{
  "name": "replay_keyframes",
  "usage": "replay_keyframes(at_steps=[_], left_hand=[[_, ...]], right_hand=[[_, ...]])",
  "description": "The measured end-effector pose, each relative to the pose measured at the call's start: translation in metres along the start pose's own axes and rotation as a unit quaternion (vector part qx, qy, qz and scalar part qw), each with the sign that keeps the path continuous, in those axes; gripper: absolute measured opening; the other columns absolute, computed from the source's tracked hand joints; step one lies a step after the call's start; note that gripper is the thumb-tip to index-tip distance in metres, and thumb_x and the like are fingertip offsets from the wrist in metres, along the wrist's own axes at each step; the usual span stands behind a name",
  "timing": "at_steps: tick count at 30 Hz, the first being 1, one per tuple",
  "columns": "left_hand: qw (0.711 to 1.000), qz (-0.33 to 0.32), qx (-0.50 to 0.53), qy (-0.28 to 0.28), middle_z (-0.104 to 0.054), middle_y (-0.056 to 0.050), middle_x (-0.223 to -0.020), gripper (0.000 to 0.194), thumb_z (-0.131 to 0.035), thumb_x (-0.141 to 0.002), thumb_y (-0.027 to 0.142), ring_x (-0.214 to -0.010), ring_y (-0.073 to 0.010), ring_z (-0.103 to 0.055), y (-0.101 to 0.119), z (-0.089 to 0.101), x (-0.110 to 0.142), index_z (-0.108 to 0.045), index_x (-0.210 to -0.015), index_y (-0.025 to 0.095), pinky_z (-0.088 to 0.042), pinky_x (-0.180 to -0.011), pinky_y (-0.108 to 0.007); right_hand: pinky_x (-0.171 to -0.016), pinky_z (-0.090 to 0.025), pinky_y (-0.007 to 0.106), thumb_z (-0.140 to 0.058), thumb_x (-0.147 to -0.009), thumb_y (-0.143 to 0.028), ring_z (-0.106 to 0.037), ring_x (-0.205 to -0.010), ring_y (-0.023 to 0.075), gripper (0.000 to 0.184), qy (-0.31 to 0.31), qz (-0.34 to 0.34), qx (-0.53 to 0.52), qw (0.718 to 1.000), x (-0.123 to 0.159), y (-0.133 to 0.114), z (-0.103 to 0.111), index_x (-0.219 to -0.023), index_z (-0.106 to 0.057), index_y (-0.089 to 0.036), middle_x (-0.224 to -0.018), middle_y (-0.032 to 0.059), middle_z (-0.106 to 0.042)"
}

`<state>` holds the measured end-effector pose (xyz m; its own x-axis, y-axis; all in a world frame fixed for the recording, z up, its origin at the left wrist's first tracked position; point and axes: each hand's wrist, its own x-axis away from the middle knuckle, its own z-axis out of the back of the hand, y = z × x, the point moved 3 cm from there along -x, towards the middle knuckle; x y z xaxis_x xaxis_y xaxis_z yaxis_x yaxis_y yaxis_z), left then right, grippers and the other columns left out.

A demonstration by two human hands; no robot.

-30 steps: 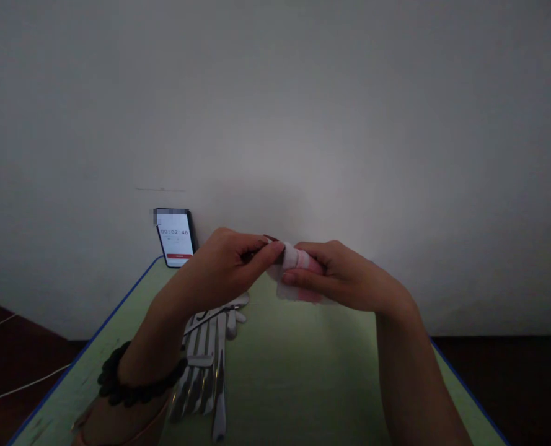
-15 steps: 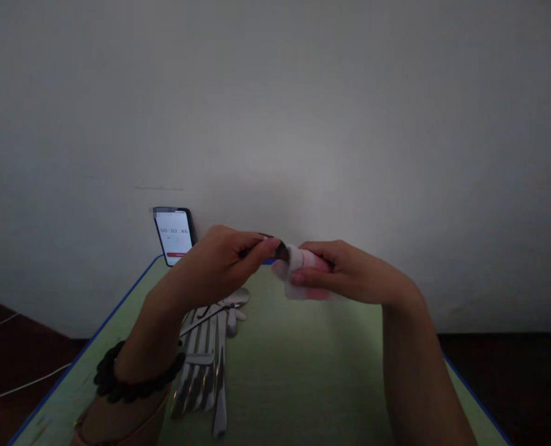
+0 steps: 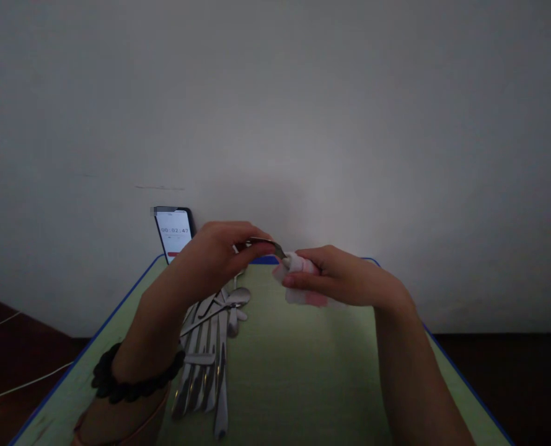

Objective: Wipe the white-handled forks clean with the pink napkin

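My left hand (image 3: 231, 249) pinches a metal piece of cutlery (image 3: 279, 249) between thumb and fingers, above the table. Its curved neck shows, but its kind I cannot make out. A pink and white cloth (image 3: 313, 298) is folded in my right hand (image 3: 344, 275), with thumb and fingers closed round it. The far end of the cutlery goes into the cloth and is hidden there. Below and left of my hands, several table knives (image 3: 222, 384) lie side by side, with a spoon (image 3: 238, 297) among other cutlery at their upper end.
A phone (image 3: 173, 229) showing a running timer leans upright against the grey wall (image 3: 275, 111) at the back left. The green table (image 3: 298, 371) has a blue edge. White cables (image 3: 24, 384) run across the dark floor on the left.
My right hand and the cloth have shifted slightly left and down. The cutlery's neck has turned and looks lighter. My left hand has moved only a little.
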<state>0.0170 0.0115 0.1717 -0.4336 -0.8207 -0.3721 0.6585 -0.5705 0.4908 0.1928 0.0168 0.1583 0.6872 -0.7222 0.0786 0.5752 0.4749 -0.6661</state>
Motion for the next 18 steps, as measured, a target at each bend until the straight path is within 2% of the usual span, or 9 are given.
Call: replay_keyframes(at_steps=[5, 8, 13, 15, 18], left_hand=[[0.983, 0.04, -0.062, -0.165, -0.061, 0.0, -0.056, 0.039, -0.044, -0.088, 0.041, -0.049, -0.0094, -0.048, -0.003, -0.013, 0.0, -0.07, -0.076, 0.015, -0.03, -0.049, -0.02], [0.975, 0.035, -0.063, -0.208, -0.058, 0.0, -0.055, 0.042, -0.041, -0.089, 0.042, -0.048, -0.0093, -0.047, -0.001, -0.017, 0.0, -0.068, -0.073, 0.015, -0.027, -0.047, -0.021], [0.978, 0.003, -0.057, -0.201, -0.056, 0.002, -0.055, 0.038, -0.039, -0.091, 0.038, -0.05, -0.0094, -0.047, -0.001, -0.017, -0.001, -0.066, -0.076, 0.016, -0.028, -0.05, -0.021], [0.982, -0.002, -0.065, -0.175, -0.054, 0.002, -0.055, 0.036, -0.04, -0.091, 0.037, -0.05, -0.0091, -0.046, -0.003, -0.015, -0.001, -0.065, -0.075, 0.016, -0.029, -0.051, -0.021], [0.991, 0.014, -0.079, -0.106, -0.058, 0.002, -0.059, 0.034, -0.04, -0.091, 0.036, -0.053, -0.0094, -0.048, -0.007, -0.01, -0.001, -0.064, -0.076, 0.017, -0.031, -0.053, -0.02]], right_hand=[[-0.047, -0.025, 0.022, -0.048, -0.084, -0.054, -0.04, -0.05, 0.0083, 0.042, -0.031, -0.011, 0.069, 0.997, -0.007, -0.002, -0.006, -0.071, -0.056, -0.015, -0.056, -0.0033, -0.048], [-0.048, -0.024, 0.023, -0.048, -0.084, -0.052, -0.039, -0.049, 0.0081, 0.04, -0.056, -0.019, 0.083, 0.995, -0.007, -0.003, -0.006, -0.07, -0.057, -0.015, -0.055, -0.0035, -0.048], [-0.049, -0.027, 0.023, -0.048, -0.082, -0.056, -0.039, -0.051, 0.0088, 0.044, -0.065, -0.033, 0.048, 0.996, -0.004, 0.0, -0.003, -0.069, -0.057, -0.015, -0.055, -0.0036, -0.046], [-0.049, -0.028, 0.023, -0.049, -0.082, -0.056, -0.039, -0.052, 0.0091, 0.043, -0.06, -0.029, 0.026, 0.997, -0.002, 0.003, -0.002, -0.071, -0.057, -0.015, -0.056, -0.0031, -0.046], [-0.049, -0.03, 0.022, -0.049, -0.082, -0.054, -0.04, -0.055, 0.0093, 0.04, -0.04, -0.021, -0.009, 0.999, 0.0, 0.006, 0.0, -0.077, -0.056, -0.015, -0.061, -0.0027, -0.048]])
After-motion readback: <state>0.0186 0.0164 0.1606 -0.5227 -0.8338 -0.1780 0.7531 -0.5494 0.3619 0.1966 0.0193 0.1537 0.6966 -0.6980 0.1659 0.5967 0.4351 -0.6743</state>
